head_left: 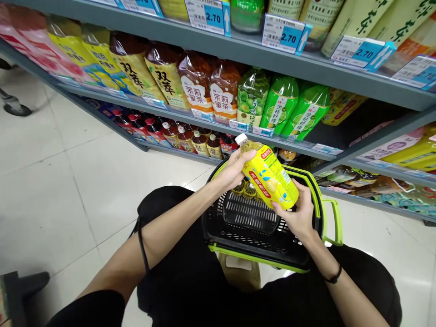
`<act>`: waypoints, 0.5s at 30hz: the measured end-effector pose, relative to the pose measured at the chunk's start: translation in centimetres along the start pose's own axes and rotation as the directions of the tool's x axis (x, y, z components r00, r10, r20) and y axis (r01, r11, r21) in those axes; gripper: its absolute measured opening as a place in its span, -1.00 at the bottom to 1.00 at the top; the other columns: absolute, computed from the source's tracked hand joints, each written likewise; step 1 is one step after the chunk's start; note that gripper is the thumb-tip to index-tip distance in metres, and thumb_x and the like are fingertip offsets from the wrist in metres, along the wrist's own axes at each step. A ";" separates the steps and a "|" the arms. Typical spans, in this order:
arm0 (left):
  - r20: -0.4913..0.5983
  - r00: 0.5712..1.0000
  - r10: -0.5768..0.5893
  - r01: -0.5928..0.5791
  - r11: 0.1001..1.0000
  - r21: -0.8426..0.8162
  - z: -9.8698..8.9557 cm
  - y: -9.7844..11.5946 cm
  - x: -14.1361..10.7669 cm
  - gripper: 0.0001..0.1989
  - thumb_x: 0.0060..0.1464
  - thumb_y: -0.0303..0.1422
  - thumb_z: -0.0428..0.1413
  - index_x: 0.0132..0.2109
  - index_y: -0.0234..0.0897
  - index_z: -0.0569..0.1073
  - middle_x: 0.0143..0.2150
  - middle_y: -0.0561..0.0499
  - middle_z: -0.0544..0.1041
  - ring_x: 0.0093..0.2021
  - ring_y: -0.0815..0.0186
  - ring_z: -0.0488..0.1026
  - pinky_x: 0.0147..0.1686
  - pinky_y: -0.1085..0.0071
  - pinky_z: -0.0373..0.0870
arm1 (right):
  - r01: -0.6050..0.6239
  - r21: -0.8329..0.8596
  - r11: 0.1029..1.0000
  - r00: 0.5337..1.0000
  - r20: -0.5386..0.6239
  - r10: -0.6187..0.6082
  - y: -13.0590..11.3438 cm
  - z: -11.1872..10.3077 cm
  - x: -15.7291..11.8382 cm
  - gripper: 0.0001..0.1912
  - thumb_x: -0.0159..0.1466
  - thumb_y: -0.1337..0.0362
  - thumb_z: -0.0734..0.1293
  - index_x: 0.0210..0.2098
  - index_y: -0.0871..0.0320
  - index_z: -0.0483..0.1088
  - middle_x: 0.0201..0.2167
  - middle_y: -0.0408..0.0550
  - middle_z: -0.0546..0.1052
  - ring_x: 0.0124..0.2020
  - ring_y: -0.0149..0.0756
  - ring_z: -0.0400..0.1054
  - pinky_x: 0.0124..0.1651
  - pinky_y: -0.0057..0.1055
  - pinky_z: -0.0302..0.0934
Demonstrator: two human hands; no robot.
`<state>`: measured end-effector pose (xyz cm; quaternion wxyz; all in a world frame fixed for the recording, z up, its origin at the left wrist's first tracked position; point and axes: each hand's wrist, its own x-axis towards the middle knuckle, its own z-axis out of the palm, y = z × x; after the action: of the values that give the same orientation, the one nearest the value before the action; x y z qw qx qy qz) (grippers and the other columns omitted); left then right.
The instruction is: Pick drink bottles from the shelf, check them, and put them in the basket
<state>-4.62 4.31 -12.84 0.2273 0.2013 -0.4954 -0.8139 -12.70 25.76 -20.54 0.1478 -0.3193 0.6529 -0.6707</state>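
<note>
A yellow-labelled bottle (270, 175) with a white cap is held tilted above a black shopping basket (262, 250) with green handles. My left hand (232, 170) grips it near the neck, at its upper left. Around its base, at the lower right, are the fingers of my right hand (301, 211). Inside the basket, partly hidden behind the bottle and my left hand, several small bottles (249, 190) stand along the far side.
Shelves (218, 43) of drink bottles with price tags run across the top. Green-labelled bottles (281, 104) stand beyond the basket. Small bottles (200, 141) fill the bottom shelf. A caster wheel (17, 109) rests on the tiled floor at the left. My knees flank the basket.
</note>
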 end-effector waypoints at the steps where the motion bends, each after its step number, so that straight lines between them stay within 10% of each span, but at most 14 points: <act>1: 0.004 1.000 -0.002 0.002 1.000 0.005 -0.1 0.0 0.0 -0.45 0.02 -0.06 0.37 0.06 -0.31 0.55 0.03 -0.16 0.64 -0.01 0.15 0.59 0.12 0.21 0.48 | 0.031 -0.061 0.998 0.999 -0.011 -0.032 0.2 -0.2 0.0 -0.11 0.00 0.16 0.69 0.23 0.09 0.32 0.14 0.18 0.51 0.05 0.09 0.50 0.13 0.05 0.44; 10: -0.071 0.997 0.041 -0.058 0.967 -0.249 0.2 0.3 0.1 -0.63 0.03 -0.10 0.07 -0.27 -0.32 0.56 -0.23 -0.10 0.63 -0.12 0.13 0.61 0.04 0.11 0.53 | 0.263 -0.112 0.958 0.963 0.089 -0.254 -0.2 -0.1 0.3 -0.08 -0.08 0.13 0.73 0.18 0.05 0.34 0.12 0.15 0.49 0.20 0.16 0.38 0.31 0.14 0.29; 13: -0.080 0.997 -0.016 -0.009 0.954 -0.299 0.3 0.9 0.0 -0.63 -0.02 -0.10 0.06 -0.29 -0.31 0.54 -0.23 -0.12 0.63 -0.02 0.03 0.60 0.04 0.03 0.54 | -0.102 0.214 0.971 0.983 0.174 0.064 -1.7 0.5 0.7 -0.19 0.13 -0.17 0.56 0.24 0.04 0.33 0.21 0.14 0.44 0.26 0.16 0.33 0.25 0.12 0.34; 15: -0.057 0.998 -0.027 0.009 0.954 -0.298 0.3 1.1 0.0 -0.63 -0.05 -0.09 0.08 -0.27 -0.30 0.53 -0.21 -0.12 0.64 0.01 0.00 0.60 0.05 0.01 0.53 | -0.526 0.417 0.741 0.833 0.430 0.349 -2.2 0.8 1.0 -0.20 0.28 -0.36 0.31 0.26 0.07 0.33 0.22 0.19 0.45 0.18 0.19 0.40 -0.08 0.01 0.51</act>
<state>-4.59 4.06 -11.76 0.2622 0.1937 -0.3582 -0.8749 -12.42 24.75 -18.19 0.4888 -0.2080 0.4707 -0.7045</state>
